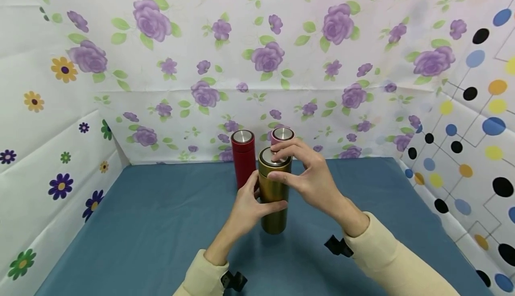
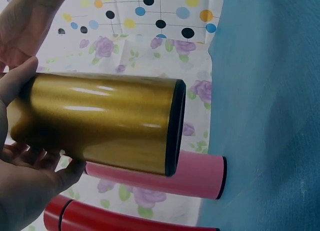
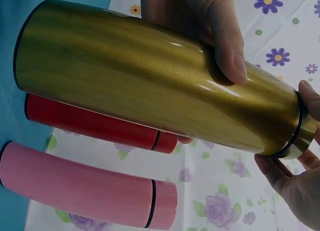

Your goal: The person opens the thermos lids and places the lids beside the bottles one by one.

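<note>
A tall gold thermos bottle (image 1: 274, 191) with a steel-topped lid is held upright between both hands, its base raised off the cloth. My left hand (image 1: 246, 207) grips the body, thumb across the front and fingers around the far side. From above, my right hand (image 1: 315, 179) holds the gold lid, its thumb and fingers spread around the rim. The right wrist view shows those fingers at the lid (image 3: 306, 141), beyond a black ring. Just behind stand a red thermos bottle (image 1: 243, 162) and a pink thermos bottle (image 2: 200, 176), the latter mostly hidden in the head view.
A blue cloth (image 1: 169, 215) covers the table. White floral sheeting (image 1: 241, 63) hangs behind and at the left, and a dotted sheet (image 1: 466, 144) hangs at the right. Both bottles at the back stand close to the rear sheet.
</note>
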The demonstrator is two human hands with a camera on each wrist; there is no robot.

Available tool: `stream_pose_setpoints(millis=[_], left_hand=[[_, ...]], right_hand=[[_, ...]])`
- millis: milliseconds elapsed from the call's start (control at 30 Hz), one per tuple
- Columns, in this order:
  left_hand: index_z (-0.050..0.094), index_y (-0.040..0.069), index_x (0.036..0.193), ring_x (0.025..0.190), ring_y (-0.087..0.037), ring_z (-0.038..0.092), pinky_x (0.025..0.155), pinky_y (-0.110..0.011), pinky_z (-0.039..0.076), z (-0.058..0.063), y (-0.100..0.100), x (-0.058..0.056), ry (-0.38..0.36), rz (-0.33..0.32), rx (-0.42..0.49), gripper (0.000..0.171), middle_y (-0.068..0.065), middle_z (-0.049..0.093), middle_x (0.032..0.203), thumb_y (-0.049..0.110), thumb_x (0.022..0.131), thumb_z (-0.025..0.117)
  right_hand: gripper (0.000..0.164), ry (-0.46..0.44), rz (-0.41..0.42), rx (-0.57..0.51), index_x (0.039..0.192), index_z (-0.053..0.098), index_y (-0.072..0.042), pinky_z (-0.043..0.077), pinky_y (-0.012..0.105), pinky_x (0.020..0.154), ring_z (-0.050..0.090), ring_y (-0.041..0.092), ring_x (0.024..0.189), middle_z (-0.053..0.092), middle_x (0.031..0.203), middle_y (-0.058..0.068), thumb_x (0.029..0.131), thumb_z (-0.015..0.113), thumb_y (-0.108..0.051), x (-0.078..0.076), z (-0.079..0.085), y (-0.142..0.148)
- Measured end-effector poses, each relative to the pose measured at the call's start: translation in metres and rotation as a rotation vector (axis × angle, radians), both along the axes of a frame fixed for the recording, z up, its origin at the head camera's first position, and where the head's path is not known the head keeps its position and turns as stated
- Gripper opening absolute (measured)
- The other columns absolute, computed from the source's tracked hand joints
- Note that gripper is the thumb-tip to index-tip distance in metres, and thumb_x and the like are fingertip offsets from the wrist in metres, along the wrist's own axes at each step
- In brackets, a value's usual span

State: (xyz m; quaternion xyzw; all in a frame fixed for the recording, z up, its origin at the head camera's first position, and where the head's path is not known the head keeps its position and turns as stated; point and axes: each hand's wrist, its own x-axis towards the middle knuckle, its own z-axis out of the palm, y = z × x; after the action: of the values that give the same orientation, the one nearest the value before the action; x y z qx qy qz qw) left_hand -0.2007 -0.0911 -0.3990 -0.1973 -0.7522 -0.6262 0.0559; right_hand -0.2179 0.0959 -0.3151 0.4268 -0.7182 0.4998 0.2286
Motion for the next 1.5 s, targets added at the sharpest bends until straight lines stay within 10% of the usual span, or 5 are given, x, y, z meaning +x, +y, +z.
stream_pose_setpoints(millis=[667,1133,1500], left_hand=[[0.044,0.030,0.151,0.124,-0.018,0.058,0.108,-0.057,0.045,0.004,-0.009,-0.001,-0.016,-0.123,-0.047,0.081,0.007,0.059,0.140,0.028,0.084,0.089],[0.046,0.031,0.152,0.123,-0.021,0.059,0.104,-0.052,0.048,0.005,-0.013,-0.002,-0.042,-0.278,-0.027,0.080,0.005,0.058,0.142,0.030,0.084,0.088],[0.047,0.030,0.151,0.122,-0.019,0.060,0.106,-0.056,0.048,0.005,-0.011,0.002,0.037,-0.117,-0.015,0.079,0.006,0.061,0.138,0.036,0.084,0.089]], right_hand=[[0.026,-0.018,0.117,-0.010,0.102,0.077,-0.012,0.055,0.034,0.097,0.064,0.025,0.115,0.070,0.119,0.011,0.080,0.088,-0.003,-0.001,0.004,0.009],[0.018,-0.185,0.373,-0.033,0.102,0.074,-0.008,0.056,0.042,0.098,0.061,0.035,0.120,0.066,0.124,0.018,0.088,0.084,-0.013,-0.003,0.008,0.022],[0.036,-0.122,0.223,0.046,0.125,0.066,-0.009,0.039,0.042,0.118,0.045,0.030,0.144,0.056,0.146,0.009,0.092,0.080,-0.007,0.002,0.009,0.019]])
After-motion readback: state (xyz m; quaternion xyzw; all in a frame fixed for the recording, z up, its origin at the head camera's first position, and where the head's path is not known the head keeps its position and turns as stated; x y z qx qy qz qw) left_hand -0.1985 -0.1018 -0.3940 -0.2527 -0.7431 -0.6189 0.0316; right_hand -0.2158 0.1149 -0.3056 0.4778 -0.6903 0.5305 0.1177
